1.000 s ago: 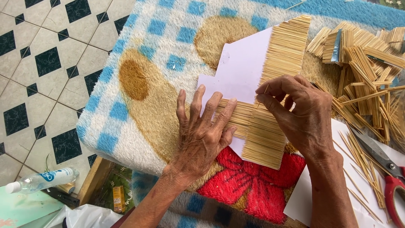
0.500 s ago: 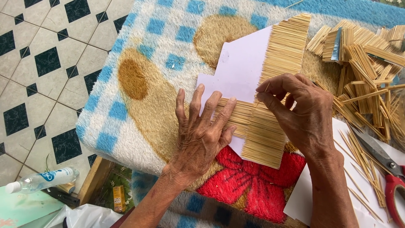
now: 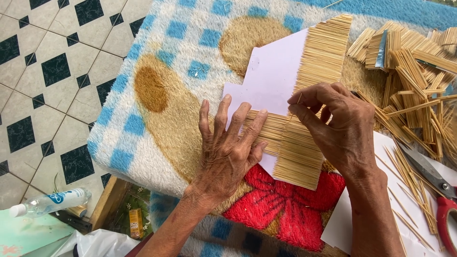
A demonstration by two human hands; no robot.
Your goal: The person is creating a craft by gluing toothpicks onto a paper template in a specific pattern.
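A white paper cutout lies on a fluffy patterned blanket, partly covered with rows of thin bamboo sticks laid side by side. My left hand presses flat, fingers spread, on the lower left stick rows and the paper. My right hand pinches a single thin stick between thumb and forefinger at the edge of the stick rows, near the middle of the cutout.
A heap of loose and bundled sticks lies at the right. Red-handled scissors rest on white paper at the lower right. A plastic bottle lies on the tiled floor below left.
My right hand's fingers have shifted slightly at the stick rows. The left hand has stayed pressed in place.
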